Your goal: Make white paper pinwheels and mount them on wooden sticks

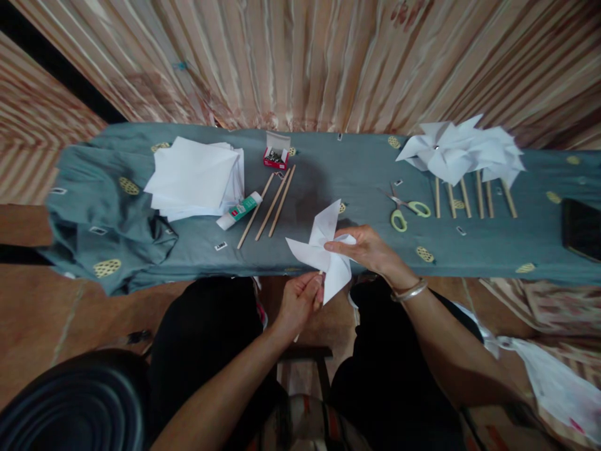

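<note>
A white paper pinwheel [320, 254] is held over the table's near edge, in front of my lap. My right hand [364, 247] pinches its centre and right blade, the thumb lying across the front. Just below the blades, my left hand [303, 294] is closed round a wooden stick, mostly hidden by the fingers; a pale end shows at their top. Nearby on the cloth lie several loose wooden sticks [272, 207], a glue tube [239, 211] and an open red box [276, 156] of small metal pieces. Scissors [406, 208] with green handles lie right of my right hand.
A stack of white paper [192, 175] lies on the left of the cloth-covered table [357, 181]. Several pinwheels [462, 150] on sticks rest at the back right. A dark phone-like object [582, 228] sits at the right edge. A black stool [75, 401] stands at lower left.
</note>
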`<state>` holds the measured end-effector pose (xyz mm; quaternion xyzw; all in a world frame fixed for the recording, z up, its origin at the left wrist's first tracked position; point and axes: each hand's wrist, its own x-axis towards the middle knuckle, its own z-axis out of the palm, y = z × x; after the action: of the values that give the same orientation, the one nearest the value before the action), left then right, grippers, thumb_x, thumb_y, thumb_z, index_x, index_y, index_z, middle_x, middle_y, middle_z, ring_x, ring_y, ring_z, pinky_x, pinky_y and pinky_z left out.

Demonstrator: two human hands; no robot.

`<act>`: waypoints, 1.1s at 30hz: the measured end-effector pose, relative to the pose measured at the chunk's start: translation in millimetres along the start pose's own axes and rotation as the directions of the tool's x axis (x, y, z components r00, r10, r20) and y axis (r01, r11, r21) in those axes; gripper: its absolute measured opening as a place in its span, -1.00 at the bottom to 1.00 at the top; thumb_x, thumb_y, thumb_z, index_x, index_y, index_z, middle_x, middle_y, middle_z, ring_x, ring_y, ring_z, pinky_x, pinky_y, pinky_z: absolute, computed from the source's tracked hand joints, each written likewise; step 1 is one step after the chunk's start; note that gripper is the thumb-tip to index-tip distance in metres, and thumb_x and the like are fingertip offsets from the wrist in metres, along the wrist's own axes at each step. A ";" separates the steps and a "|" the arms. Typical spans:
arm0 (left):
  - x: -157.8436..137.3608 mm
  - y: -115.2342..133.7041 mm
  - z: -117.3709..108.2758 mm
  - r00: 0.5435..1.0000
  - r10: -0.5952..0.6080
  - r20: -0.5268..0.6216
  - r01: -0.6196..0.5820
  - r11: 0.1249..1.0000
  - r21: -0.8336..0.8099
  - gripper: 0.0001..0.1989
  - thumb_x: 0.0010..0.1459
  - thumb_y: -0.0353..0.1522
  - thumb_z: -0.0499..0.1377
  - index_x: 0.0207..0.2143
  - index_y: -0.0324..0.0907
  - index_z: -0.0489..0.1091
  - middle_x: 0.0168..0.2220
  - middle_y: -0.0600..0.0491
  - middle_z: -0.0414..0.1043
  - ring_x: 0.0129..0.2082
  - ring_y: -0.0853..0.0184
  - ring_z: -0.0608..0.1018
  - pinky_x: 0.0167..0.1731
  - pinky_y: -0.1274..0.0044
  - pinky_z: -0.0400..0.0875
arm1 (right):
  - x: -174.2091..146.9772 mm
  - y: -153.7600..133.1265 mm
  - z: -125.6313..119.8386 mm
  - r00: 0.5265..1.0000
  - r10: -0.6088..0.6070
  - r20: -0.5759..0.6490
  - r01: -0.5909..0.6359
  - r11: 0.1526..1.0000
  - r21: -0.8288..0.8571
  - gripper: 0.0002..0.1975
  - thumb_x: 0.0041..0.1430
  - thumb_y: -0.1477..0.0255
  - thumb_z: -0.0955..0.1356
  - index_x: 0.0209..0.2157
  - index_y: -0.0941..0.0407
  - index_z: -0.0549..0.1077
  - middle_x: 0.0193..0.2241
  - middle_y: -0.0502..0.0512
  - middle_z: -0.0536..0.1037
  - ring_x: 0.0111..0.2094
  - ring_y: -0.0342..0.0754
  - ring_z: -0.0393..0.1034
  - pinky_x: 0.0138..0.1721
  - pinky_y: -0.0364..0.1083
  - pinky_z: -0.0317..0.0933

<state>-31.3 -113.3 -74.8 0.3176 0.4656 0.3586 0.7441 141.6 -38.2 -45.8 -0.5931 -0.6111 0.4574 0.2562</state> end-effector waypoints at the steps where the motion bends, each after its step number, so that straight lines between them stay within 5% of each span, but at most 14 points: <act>1: -0.3 -1.0 -1.5 1.000 0.006 0.004 -0.006 1.000 0.008 -0.52 0.04 -0.03 0.19 -0.66 -0.20 0.22 -0.73 0.22 0.08 -0.69 0.54 0.07 -0.62 0.58 -0.12 | 0.2 -0.6 0.0 1.000 -0.005 0.006 0.005 1.000 -0.020 -0.65 -0.04 0.11 0.44 -0.47 0.13 0.58 -0.56 -0.03 0.52 -0.55 -0.19 0.24 -0.52 -0.17 0.05; 13: -13.3 11.5 -6.7 1.000 0.011 0.024 -0.012 0.999 0.045 -0.52 0.07 -0.01 0.16 -0.64 -0.19 0.21 -0.73 0.23 0.06 -0.69 0.53 0.04 -0.63 0.57 -0.13 | 0.0 -10.5 5.5 0.995 0.049 0.090 -0.070 0.967 0.244 -0.65 -0.19 0.16 0.51 -0.40 0.12 0.60 -0.43 0.02 0.62 -0.47 -0.12 0.40 -0.40 -0.12 0.26; 33: -10.5 12.6 -16.4 0.992 0.039 0.116 -0.056 0.988 0.141 -0.53 0.11 -0.05 0.12 -0.68 -0.17 0.20 -0.72 0.20 0.09 -0.69 0.51 0.11 -0.61 0.56 -0.05 | -8.0 -11.2 -10.0 0.981 -0.036 0.192 0.025 0.998 0.060 -0.72 -0.01 0.16 0.45 -0.36 0.07 0.63 -0.45 -0.02 0.63 -0.49 -0.11 0.41 -0.42 -0.14 0.24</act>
<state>-52.7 -112.9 -65.8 0.4013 0.4396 0.3232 0.7357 146.0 -42.0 -29.8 -0.5290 -0.6286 0.5260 0.2197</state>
